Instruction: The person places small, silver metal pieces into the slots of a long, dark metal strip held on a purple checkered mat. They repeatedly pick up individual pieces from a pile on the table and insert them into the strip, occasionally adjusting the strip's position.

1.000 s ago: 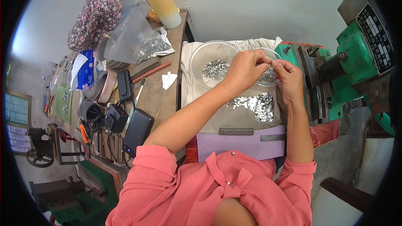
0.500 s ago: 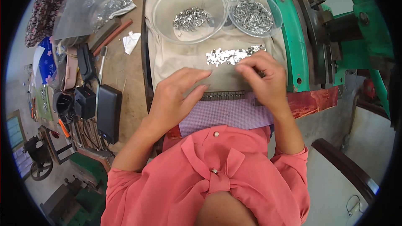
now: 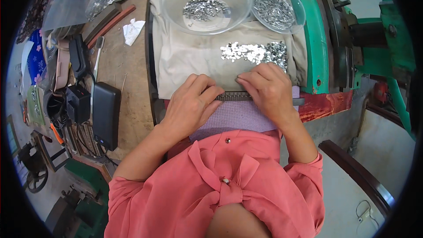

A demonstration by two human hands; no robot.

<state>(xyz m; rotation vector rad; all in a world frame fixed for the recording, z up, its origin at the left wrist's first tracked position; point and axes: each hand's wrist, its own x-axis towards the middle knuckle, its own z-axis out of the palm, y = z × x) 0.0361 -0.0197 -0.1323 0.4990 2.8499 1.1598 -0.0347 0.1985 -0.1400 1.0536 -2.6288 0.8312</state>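
A dark slotted metal bar (image 3: 235,96) lies crosswise along the near edge of the beige cloth (image 3: 185,70). My left hand (image 3: 191,103) is closed at its left end, thumb and fingertips on the bar. Over the bar's right half is my right hand (image 3: 269,89), thumb and forefinger pinched together just above the slots. Whatever sits in that pinch is hidden or too small to name. Beyond the right hand spreads a heap of small shiny metal pieces (image 3: 249,53), flat and bright at left, darker at right. A purple checked cloth (image 3: 238,117) lies under the bar.
Two clear plastic bowls stand at the back: a large bowl (image 3: 169,20) and a smaller bowl (image 3: 300,14), both holding small metal parts. A green machine (image 3: 315,64) borders the right. On the wooden bench (image 3: 136,101) at left are a black power bank (image 3: 106,117) and a toothbrush (image 3: 97,57).
My right hand has come down and left from the heap to the bar. My left hand has closed its fingers at the bar's left end. The whole view has shifted slightly.
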